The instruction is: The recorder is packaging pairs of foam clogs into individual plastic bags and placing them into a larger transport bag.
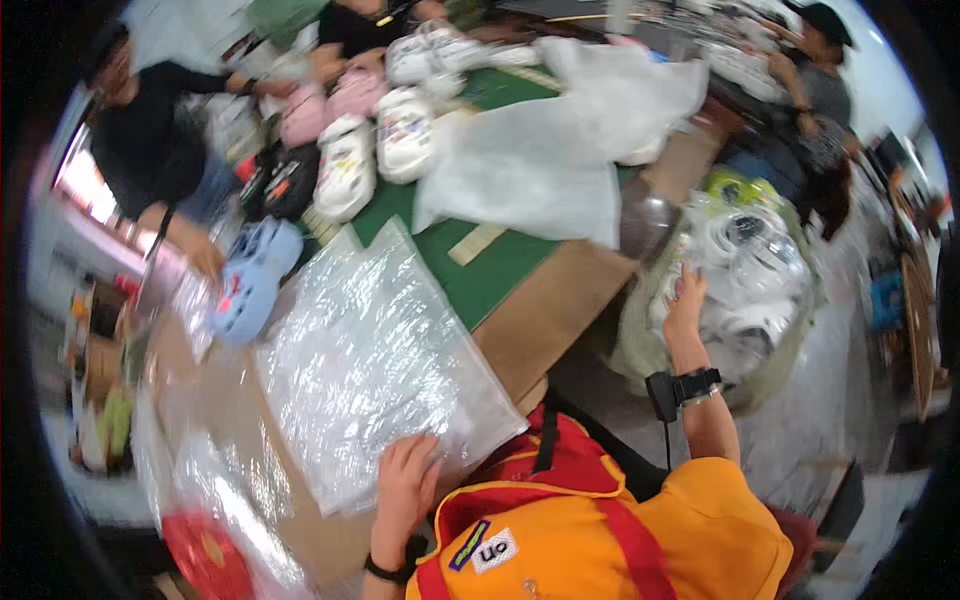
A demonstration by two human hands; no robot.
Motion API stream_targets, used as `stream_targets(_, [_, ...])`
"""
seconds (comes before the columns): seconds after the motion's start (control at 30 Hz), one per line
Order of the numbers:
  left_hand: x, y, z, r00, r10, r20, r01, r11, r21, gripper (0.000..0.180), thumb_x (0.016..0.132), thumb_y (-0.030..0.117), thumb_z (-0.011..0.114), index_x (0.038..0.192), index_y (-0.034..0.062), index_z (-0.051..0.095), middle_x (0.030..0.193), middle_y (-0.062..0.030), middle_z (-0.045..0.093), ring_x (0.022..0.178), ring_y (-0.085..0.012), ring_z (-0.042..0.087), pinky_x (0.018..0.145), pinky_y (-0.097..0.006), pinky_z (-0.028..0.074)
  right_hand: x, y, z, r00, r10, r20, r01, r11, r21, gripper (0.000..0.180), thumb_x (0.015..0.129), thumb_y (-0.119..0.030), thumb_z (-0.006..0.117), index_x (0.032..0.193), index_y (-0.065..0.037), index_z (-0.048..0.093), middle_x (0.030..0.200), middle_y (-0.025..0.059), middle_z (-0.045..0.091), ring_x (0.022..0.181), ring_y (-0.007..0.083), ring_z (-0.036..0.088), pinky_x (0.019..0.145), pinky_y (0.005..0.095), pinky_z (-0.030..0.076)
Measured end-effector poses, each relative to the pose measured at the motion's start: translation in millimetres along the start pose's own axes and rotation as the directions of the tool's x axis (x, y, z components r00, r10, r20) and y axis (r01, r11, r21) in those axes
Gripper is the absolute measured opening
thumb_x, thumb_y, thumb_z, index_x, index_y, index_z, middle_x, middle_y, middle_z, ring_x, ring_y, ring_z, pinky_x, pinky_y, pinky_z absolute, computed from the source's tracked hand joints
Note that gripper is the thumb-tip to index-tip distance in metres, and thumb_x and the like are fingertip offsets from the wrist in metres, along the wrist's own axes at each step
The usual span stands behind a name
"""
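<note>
Left hand (405, 478) lies flat, released, pinning the bag stack (375, 360) to the bench (545, 315); right hand (685, 300), open, reaches into the sack (640, 350) beside the bench.

- A stack of clear plastic bags (375, 360) lies on the table (545, 315), directly before the person.
- The left hand (405, 490) rests on the stack's near edge.
- Behind the stack, clogs (375, 150) lie in rows; right of them lies a plastic sheet (560, 150).
- Right of the table stands a sack of clogs (745, 280); the right hand (685, 300) reaches into it.
- 1 clog (250, 280) lies left of the stack.
</note>
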State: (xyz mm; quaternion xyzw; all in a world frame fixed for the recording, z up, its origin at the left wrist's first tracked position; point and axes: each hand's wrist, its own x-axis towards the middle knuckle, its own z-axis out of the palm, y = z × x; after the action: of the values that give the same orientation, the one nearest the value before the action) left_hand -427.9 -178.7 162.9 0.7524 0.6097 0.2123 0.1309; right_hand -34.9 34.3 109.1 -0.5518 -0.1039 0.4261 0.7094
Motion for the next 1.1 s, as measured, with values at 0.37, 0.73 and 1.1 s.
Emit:
stream_targets(0.37, [-41, -25, 9, 0.971, -0.237, -0.024, 0.237, 0.957, 0.168, 0.054, 0.069, 0.022, 0.069, 0.118, 0.0143, 0.049, 0.124, -0.0121, 0.043, 0.117, -0.0312, 0.037, 0.093, -0.043, 0.032, -204, 44, 79, -0.556, 0.291, 0.778, 0.792, 0.47, 0.39, 0.047, 0.07, -0.02, 0.068, 0.114, -0.01, 0.052, 0.114, 0.009, 0.052, 0.107, 0.025, 0.047, 0.092, 0.0394, 0.033])
stream_targets(0.73, [-26, -47, 12, 0.977, -0.146, -0.154, 0.175, 0.964, 0.199, 0.024, 0.072, 0.017, 0.065, 0.094, 0.0107, 0.059, 0.11, -0.0074, 0.052, 0.103, -0.0268, 0.048, 0.084, -0.038, 0.037, -198, 72, 88, -0.545, 0.253, 0.799, 0.776, 0.513, 0.367, 0.031, 0.075, -0.018, 0.062, 0.103, -0.007, 0.058, 0.102, 0.0083, 0.058, 0.096, 0.0256, 0.053, 0.083, 0.0375, 0.038])
stream_targets(1.1, [10, -20, -24, 0.984, 0.164, -0.071, -0.141, 0.956, 0.258, 0.051, 0.074, 0.012, 0.051, 0.123, 0.0223, 0.048, 0.113, -0.0117, 0.052, 0.087, -0.0231, 0.054, 0.074, -0.033, 0.043, -200, 39, 124, -0.549, 0.192, 0.813, 0.832, 0.214, 0.512, 0.021, 0.07, -0.013, 0.062, 0.091, -0.011, 0.061, 0.082, 0.0018, 0.054, 0.077, 0.0196, 0.053, 0.07, 0.032, 0.04])
